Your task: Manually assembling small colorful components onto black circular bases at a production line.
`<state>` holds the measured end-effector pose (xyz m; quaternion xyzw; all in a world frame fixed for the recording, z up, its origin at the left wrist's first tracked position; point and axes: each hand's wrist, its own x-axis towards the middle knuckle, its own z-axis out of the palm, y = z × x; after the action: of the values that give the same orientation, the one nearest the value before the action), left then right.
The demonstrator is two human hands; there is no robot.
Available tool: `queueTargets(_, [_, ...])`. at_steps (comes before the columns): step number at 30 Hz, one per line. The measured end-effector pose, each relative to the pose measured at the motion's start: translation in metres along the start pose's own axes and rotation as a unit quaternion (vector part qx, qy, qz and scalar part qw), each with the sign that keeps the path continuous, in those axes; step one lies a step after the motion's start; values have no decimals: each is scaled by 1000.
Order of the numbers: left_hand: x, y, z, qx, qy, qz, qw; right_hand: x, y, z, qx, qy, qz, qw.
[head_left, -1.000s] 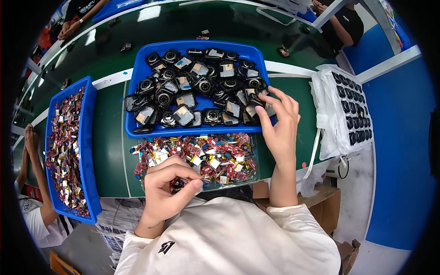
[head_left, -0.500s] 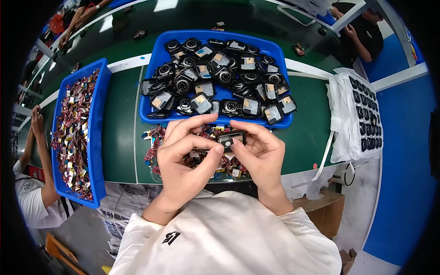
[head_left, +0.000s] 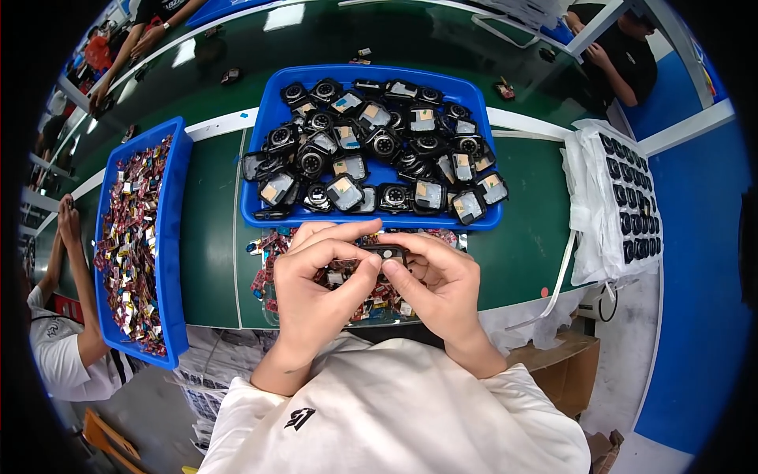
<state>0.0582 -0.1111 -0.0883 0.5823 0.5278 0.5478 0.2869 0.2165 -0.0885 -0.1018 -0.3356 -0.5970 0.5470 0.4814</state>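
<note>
A green table spans the frame, its far stretch curving across the top. A blue panel fills the right side. At bottom centre is the person's white shirt.

In the upper middle of the frame, a blue tray holds a jumble of black watch cases, some with round backs up, others showing pale faces. A narrower blue bin, at left, is heaped with red, white and yellow parts. At right, a white pack carries rows of black cases. A co-worker in white sits at the left edge; another, in black, is at upper right. Below the pack lies a brown carton, partly hidden.

The two hands meet at the centre of the frame. The right hand pinches a small black case between thumb and fingers. The left hand has thumb and forefinger drawn close together at the case's left end; whether they grip it cannot be told. Loose parts lie behind and beneath the hands, in front of the tray. Smallest is a red dot near the table's edge, right of centre.
</note>
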Motion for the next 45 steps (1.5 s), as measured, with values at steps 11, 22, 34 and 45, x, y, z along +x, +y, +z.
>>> queueTargets(11, [-2,1,3,66,8,21,998,1,1,3,-71,31,-38,996])
queueTargets(22, [-6,10,-4,92,15,59,994,5,6,-8,150,86,-23,985])
queueTargets(34, [-14,6,-5,-266,-42,-194,943,3,11,-3,31,63,-125,990])
queueTargets(45, [-9,7,1,-130,8,-151,980,4,7,-1,113,53,-88,988])
